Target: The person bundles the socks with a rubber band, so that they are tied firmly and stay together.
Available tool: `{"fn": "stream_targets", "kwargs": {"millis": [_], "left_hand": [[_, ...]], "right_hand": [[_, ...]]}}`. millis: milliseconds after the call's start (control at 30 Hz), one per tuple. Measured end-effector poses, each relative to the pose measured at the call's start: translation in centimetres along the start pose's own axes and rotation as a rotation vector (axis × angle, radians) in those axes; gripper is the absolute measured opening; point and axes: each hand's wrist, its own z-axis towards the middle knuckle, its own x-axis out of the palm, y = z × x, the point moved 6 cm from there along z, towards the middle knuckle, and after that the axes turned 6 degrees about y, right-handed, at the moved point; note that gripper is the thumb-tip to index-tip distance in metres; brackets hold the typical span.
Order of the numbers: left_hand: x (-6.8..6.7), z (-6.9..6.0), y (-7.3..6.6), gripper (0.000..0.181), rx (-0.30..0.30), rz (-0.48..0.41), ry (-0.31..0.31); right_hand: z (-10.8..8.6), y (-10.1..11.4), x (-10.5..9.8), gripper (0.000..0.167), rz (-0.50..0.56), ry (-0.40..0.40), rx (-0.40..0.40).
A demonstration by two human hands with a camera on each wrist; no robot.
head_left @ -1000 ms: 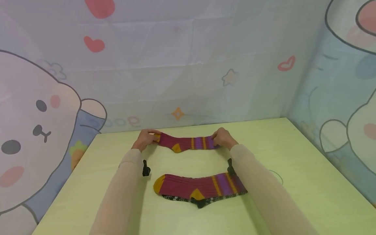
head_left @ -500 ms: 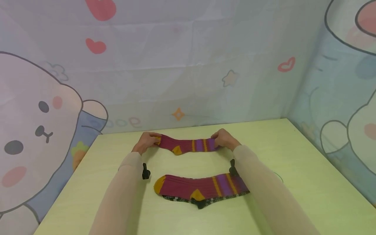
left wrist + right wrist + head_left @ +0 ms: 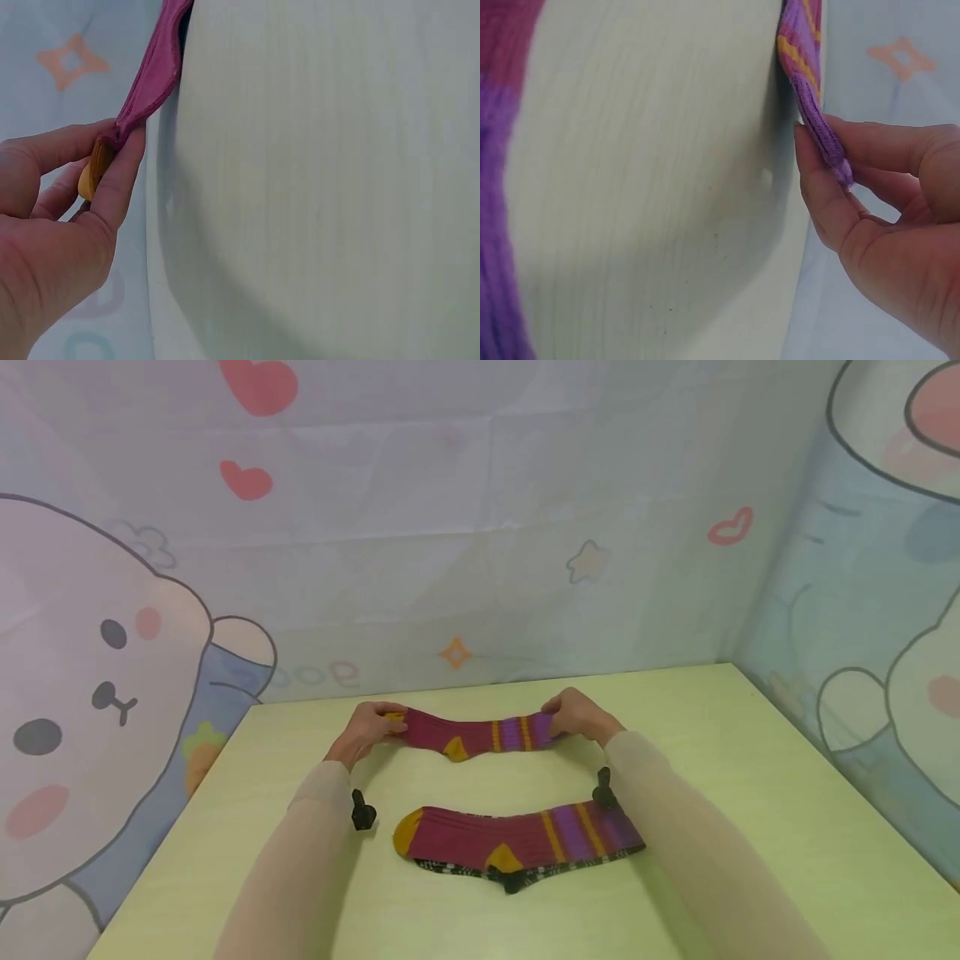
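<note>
Near the back of the table, a maroon sock [image 3: 438, 731] with mustard toe and heel and purple stripes is stretched sideways between both hands. My left hand [image 3: 369, 725] pinches its toe end; in the left wrist view, thumb and fingers press on either side of the mustard toe [image 3: 97, 169]. At the other end my right hand [image 3: 579, 714] pinches the purple cuff [image 3: 821, 135]. Closer to me lies a matching maroon sock [image 3: 472, 835], flat on the table. A black-and-white patterned sock [image 3: 512, 882] shows from under its lower edge.
The pale yellow table [image 3: 247, 827] ends at a cartoon-printed cloth backdrop [image 3: 480, 527], which also hangs at the right side. A small black device [image 3: 363, 812] is attached at the left wrist, another black device [image 3: 603, 789] at the right.
Both hands have drawn slightly nearer with the held sock, and the hands stand a little farther apart. The socks on the table have stayed in place.
</note>
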Motion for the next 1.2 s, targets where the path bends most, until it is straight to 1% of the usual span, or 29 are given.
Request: {"fn": "stream_targets", "kwargs": {"millis": [167, 333, 467, 533, 633, 767, 933, 1200], "left_hand": [[0.2, -1.0, -0.6, 0.045, 0.017, -0.026, 0.025], [0.2, -1.8, -1.5, 0.045, 0.042, -0.036, 0.027], [0.3, -2.6, -2.1, 0.047, 0.064, -0.066, 0.028], [0.4, -3.1, -2.5, 0.049, 0.079, -0.074, 0.043], [0.7, -3.9, -3.2, 0.052, 0.100, -0.077, 0.057], [1.2, -5.1, -3.9, 0.055, 0.114, -0.083, 0.055], [1.8, -6.4, -4.5, 0.055, 0.130, -0.094, 0.061], [2.7, -8.1, -5.4, 0.055, 0.169, -0.100, 0.082]], "right_hand": [[-0.8, 0.6, 0.1, 0.054, 0.067, 0.050, 0.007], [-1.8, 1.6, 0.0, 0.055, 0.105, 0.092, -0.016], [-2.4, 1.6, -0.4, 0.056, 0.107, 0.087, -0.035], [-2.9, 1.6, -0.7, 0.056, 0.111, 0.087, -0.050], [-3.7, 1.8, -1.0, 0.055, 0.116, 0.091, -0.080], [-4.9, 2.0, -1.5, 0.055, 0.103, 0.092, -0.113], [-6.2, 1.8, -2.1, 0.055, 0.090, 0.086, -0.119], [-8.2, 1.4, -2.7, 0.056, 0.074, 0.091, -0.139]]}}
